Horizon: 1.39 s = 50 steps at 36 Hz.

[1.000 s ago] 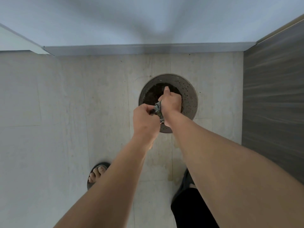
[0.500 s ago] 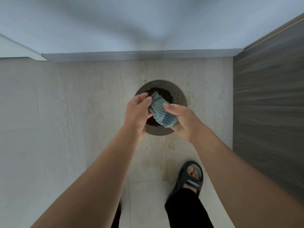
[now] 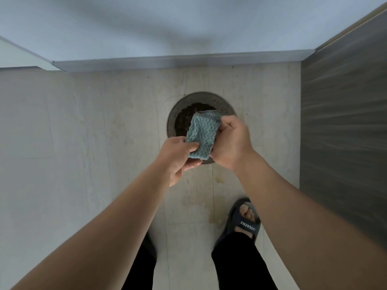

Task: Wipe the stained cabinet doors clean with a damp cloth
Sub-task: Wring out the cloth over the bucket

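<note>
Both hands hold a blue cloth (image 3: 202, 136) in the air above a round grey bowl (image 3: 172, 120) that stands on the floor (image 3: 104, 143). The left hand (image 3: 178, 158) pinches the near left corner of the cloth, with the thumb on top and the fingers (image 3: 193, 163) below. The right hand (image 3: 231, 143) grips the right edge, its fingers curled around it. The cloth is folded and has a dark border at its far end. The bowl has something dark inside. Near the bowl, the floor shows yellowish stains (image 3: 218, 180). A foot in a dark sandal (image 3: 246, 223) stands near right. A dark wood-grain panel (image 3: 343, 122) is at the right.
</note>
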Each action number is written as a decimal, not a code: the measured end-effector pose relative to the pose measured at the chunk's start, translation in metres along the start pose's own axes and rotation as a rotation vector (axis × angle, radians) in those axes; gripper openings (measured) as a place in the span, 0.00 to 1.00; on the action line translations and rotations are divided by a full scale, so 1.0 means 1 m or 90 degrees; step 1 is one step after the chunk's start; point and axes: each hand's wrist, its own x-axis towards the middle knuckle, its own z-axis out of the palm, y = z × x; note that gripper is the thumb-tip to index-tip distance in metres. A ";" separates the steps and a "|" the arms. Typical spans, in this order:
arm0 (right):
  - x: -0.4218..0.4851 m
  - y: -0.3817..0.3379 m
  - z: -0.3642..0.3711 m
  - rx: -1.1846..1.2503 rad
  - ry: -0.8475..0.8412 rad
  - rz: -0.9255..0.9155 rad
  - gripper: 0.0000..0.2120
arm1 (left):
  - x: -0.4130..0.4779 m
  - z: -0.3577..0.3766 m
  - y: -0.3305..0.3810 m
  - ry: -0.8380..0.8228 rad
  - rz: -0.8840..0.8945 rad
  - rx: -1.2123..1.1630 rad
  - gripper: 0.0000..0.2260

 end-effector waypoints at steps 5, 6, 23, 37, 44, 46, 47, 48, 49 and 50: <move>0.006 -0.011 0.004 -0.007 -0.095 0.189 0.41 | 0.003 0.004 0.006 0.066 0.036 0.112 0.02; 0.004 -0.014 0.013 -0.078 -0.082 0.187 0.38 | 0.003 0.004 0.006 0.068 0.042 0.135 0.02; -0.022 -0.002 0.040 -0.530 0.023 0.014 0.23 | -0.002 0.017 -0.005 0.089 0.052 0.005 0.12; 0.006 0.016 0.040 -0.631 0.302 -0.313 0.27 | -0.014 -0.001 -0.010 0.009 0.173 0.173 0.04; 0.042 0.021 0.042 -0.472 0.382 -0.279 0.25 | -0.009 0.006 0.001 0.114 0.182 0.261 0.07; 0.052 0.023 0.046 -0.488 0.371 -0.276 0.23 | -0.007 0.004 0.003 0.144 0.172 0.255 0.06; 0.057 0.023 0.049 -0.508 0.357 -0.277 0.22 | -0.006 0.001 0.003 0.151 0.169 0.252 0.06; 0.060 0.020 0.052 -0.525 0.344 -0.276 0.22 | -0.007 0.000 0.005 0.158 0.170 0.257 0.06; 0.063 0.019 0.055 -0.540 0.329 -0.271 0.21 | -0.006 -0.002 0.007 0.169 0.174 0.271 0.06; 0.065 0.017 0.058 -0.556 0.316 -0.268 0.21 | -0.004 -0.004 0.008 0.178 0.181 0.287 0.05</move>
